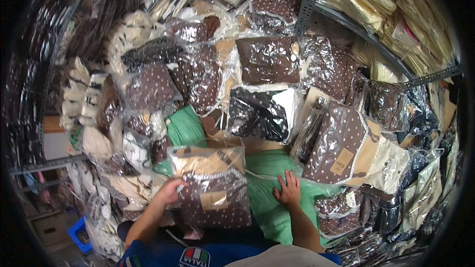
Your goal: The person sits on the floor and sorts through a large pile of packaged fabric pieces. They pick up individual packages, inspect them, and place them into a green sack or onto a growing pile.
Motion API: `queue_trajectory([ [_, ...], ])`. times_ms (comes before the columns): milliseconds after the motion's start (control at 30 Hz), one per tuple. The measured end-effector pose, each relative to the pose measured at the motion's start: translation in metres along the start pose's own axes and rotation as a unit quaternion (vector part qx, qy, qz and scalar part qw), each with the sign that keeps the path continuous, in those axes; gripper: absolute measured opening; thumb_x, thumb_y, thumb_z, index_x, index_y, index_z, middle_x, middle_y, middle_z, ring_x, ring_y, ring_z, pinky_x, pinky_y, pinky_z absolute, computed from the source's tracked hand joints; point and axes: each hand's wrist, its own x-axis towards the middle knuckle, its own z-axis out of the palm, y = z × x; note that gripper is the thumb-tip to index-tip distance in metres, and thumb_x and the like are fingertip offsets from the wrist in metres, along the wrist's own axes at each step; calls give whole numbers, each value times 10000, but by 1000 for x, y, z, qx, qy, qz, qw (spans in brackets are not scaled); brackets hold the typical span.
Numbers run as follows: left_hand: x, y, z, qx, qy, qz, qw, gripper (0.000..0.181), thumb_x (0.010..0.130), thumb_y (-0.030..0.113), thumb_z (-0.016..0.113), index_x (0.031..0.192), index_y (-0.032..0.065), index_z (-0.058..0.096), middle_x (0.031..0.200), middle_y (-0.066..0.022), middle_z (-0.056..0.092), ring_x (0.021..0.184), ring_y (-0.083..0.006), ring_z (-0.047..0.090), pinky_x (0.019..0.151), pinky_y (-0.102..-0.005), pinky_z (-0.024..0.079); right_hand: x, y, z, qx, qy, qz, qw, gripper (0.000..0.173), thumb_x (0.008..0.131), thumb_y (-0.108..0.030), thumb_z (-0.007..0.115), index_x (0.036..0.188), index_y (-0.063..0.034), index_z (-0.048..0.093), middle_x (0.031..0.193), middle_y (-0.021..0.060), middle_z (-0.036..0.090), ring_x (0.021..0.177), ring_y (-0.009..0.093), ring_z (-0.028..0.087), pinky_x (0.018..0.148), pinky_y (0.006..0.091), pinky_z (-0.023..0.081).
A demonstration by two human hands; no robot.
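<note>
My left hand (171,190) grips the left edge of a clear plastic bag holding a folded brown polka-dot garment (226,217) with a tan upper part, white lace trim and a tan card. My right hand (289,190), fingers spread, rests on green woven plastic sheeting (265,207) and holds nothing. To its right lies a similar bagged brown dotted garment (326,137) with a tan card. Beyond the sheeting sits a bagged black dotted garment (256,113) with a white edge. Behind that is a bagged dark brown one (269,59).
More bagged garments (150,85) are heaped all around. A perforated metal upright (308,2) stands at the back right beside shelves of cream bagged goods (356,0). Dark bagged goods (26,92) fill the left side. A blue plastic container (79,235) stands at lower left.
</note>
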Motion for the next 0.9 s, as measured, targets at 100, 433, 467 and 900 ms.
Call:
queue_trajectory([
  [100, -20, 12, 11, 34, 33, 19, 999, 237, 807, 77, 645, 1013, -38, 672, 956, -152, 712, 899, -286, 698, 813, -446, 589, -4, 6, 0, -19, -27, 3, 999, 649, 833, -466, 687, 1410, -205, 545, 1597, 135, 341, 1441, 327, 383, 957, 497, 436],
  [433, 44, -8, 55, 163, 8, -23, 986, 197, 834, 122, 675, 1001, 18, 665, 997, -100, 694, 870, -246, 682, 770, -391, 562, -3, 21, 7, 27, -17, -8, 999, 638, 825, -404, 686, 1398, -163, 542, 1560, 166, 371, 1415, 354, 373, 1092, 494, 384],
  [467, 66, -27, 50, 182, 1, -9, 983, 196, 834, 138, 673, 995, 25, 661, 989, -97, 691, 860, -244, 678, 766, -388, 557, -2, 23, 8, 17, -3, -22, 1000, 634, 826, -402, 688, 1393, -158, 546, 1555, 169, 376, 1412, 356, 376, 1093, 492, 389],
  [900, 171, -90, 95, 208, 244, 7, 947, 303, 708, 282, 638, 853, 17, 611, 901, -87, 586, 827, -236, 560, 750, -355, 446, -9, 22, 27, 2, 41, 0, 999, 553, 864, -447, 644, 1358, -204, 594, 1499, 137, 466, 1351, 389, 460, 1096, 515, 400],
])
